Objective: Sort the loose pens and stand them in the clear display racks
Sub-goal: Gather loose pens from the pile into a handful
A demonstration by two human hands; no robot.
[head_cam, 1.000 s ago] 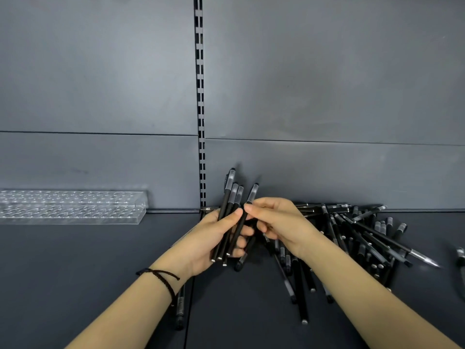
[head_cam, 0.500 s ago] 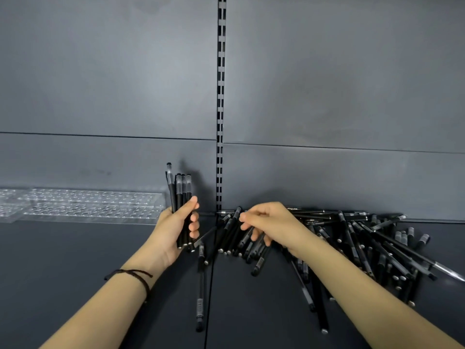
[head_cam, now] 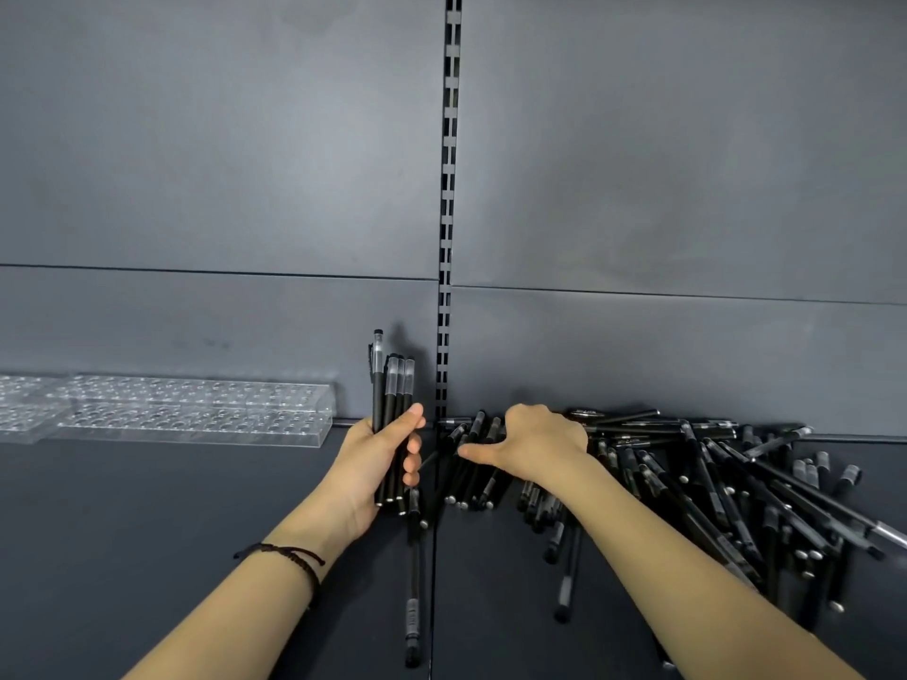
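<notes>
My left hand (head_cam: 380, 463) grips a bundle of several black pens (head_cam: 392, 390), upright, caps up, in front of the back panel. To its right, my right hand (head_cam: 537, 444) lies palm down on the left end of the loose pen pile (head_cam: 711, 488). Its thumb is stretched out to the left and its fingertips are hidden among the pens. A long clear display rack (head_cam: 196, 409) with rows of holes stands at the left against the back panel. A second clear rack (head_cam: 19, 412) sits at the far left edge. No pens stand in the visible holes.
A single black pen (head_cam: 413, 586) lies lengthwise on the dark shelf below my left hand. A slotted metal upright (head_cam: 445, 238) runs down the grey back panel between my hands. The pile spreads to the right edge of the view.
My left hand has carried its pen bundle left and turned it upright. My right hand has let go of the pen it fed in and dropped onto the pile, thumb now spread.
</notes>
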